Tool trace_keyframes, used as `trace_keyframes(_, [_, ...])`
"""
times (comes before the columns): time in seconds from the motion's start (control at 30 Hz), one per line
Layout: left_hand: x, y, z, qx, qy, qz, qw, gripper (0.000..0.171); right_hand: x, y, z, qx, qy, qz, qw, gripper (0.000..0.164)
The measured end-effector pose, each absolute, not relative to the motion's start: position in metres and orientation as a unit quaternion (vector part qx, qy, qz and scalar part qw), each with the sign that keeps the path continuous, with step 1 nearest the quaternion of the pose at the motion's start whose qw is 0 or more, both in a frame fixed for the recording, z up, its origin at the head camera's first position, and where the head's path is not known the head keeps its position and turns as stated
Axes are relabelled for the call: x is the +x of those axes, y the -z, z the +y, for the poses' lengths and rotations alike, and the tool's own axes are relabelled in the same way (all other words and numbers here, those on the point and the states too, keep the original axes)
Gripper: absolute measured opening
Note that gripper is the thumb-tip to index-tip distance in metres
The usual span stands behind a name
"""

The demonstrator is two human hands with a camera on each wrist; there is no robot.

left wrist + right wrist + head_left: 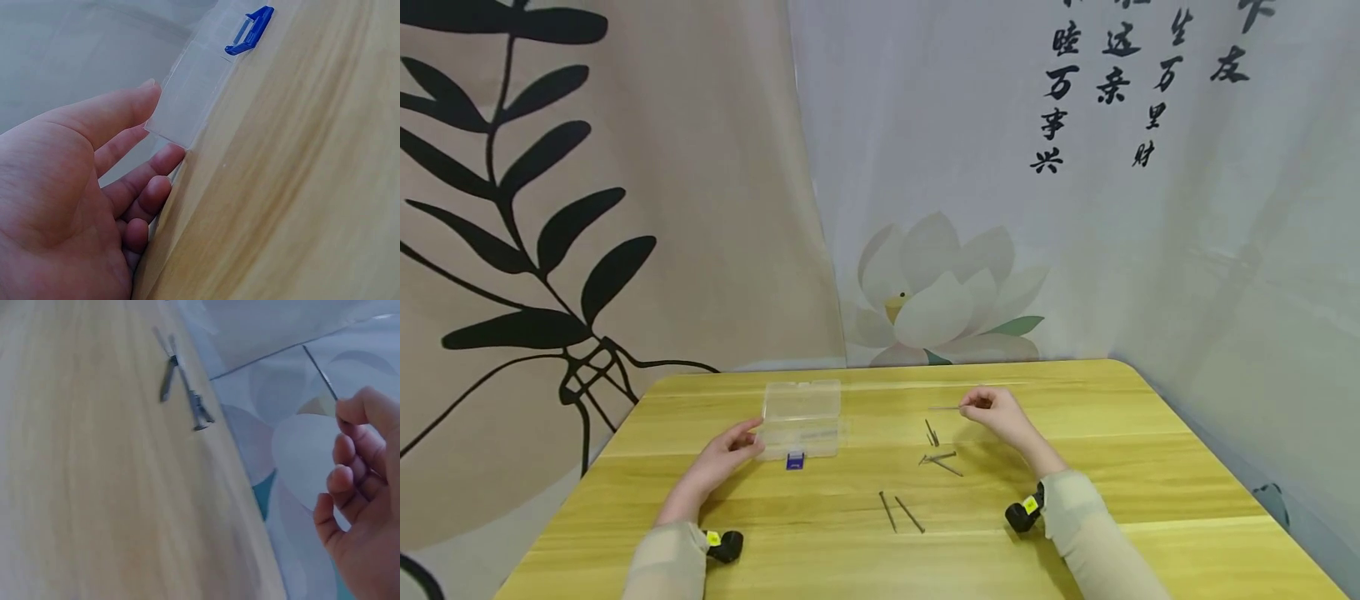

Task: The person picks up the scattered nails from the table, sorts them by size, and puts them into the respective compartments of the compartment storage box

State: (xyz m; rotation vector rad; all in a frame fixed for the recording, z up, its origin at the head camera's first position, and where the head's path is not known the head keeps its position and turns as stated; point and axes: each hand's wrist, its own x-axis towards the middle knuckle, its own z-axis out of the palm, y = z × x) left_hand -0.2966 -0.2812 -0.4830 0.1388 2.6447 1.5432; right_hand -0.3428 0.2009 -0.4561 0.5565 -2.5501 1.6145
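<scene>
"How is that nail (pixel 943 408) best held?"

"Firmly, shank level — the right hand (pixel 996 410) pinches one end, the rest pointing left from the grip, beyond the loose nails (pixel 947 467)."

"And the left hand (pixel 724 457)?"

"Grasping the left end of the open plastic box (pixel 801 401), well to the nail's left — light pressure should keep it from sliding or tipping."

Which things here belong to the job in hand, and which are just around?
In the job:
thin metal piece, in the right hand
open clear box, at the left hand
loose nails, likely

Just around:
table
printed backdrop
wrist cameras
</scene>
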Motion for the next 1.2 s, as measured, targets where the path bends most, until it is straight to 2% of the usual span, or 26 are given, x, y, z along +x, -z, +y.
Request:
trace_keyframes(0.47, [-0.294, 0.482, -0.28, 0.044, -0.505, 0.861, 0.034, 0.059, -0.368, 0.459, 0.183, 0.152, -0.51, -0.846, 0.029, 0.02])
trace_keyframes(0.9, [-0.295, 0.486, -0.284, 0.042, -0.506, 0.861, 0.023, 0.058, -0.382, 0.451, 0.135, 0.208, -0.51, -0.834, -0.014, 0.019])
trace_keyframes(1.2, [-0.294, 0.485, -0.283, 0.043, -0.506, 0.861, 0.022, 0.058, -0.386, 0.446, 0.109, 0.228, -0.498, -0.837, -0.01, 0.015])
